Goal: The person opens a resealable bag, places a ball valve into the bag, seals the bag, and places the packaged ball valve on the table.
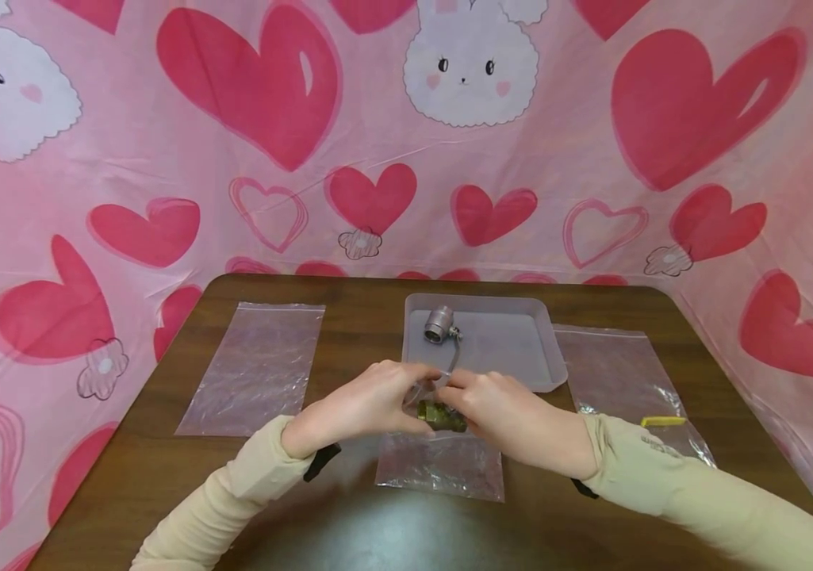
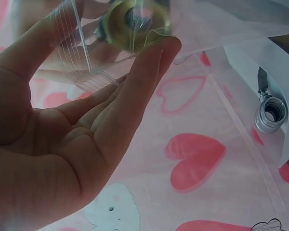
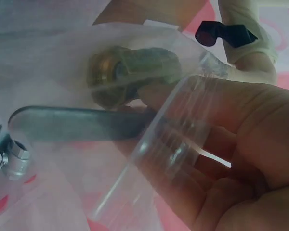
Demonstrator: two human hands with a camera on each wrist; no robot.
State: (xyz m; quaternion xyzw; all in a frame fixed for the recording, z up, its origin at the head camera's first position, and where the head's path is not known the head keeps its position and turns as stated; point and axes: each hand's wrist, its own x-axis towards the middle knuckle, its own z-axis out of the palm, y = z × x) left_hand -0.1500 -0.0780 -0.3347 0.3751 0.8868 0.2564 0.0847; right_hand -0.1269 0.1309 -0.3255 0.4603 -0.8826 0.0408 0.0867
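My right hand [image 1: 520, 416] grips a brass ball valve [image 1: 442, 416] with a flat grey lever [image 3: 82, 124]. The valve's round threaded end shows through clear plastic in the right wrist view. That plastic is a zip bag [image 1: 442, 472] near the middle of the table, and its zip strip runs across my right fingers. My left hand [image 1: 363, 404] pinches the bag's edge at the mouth, fingers above the valve and thumb below it in the head view. In the left wrist view the brass end faces the camera just beyond my left fingertips.
Behind my hands stands a translucent tray [image 1: 520, 349] with a silver ball valve [image 1: 439, 325] in it. One flat zip bag [image 1: 256, 373] lies to the left. Another bag [image 1: 613, 365] lies on the right, with a yellow strip [image 1: 663, 421] over it.
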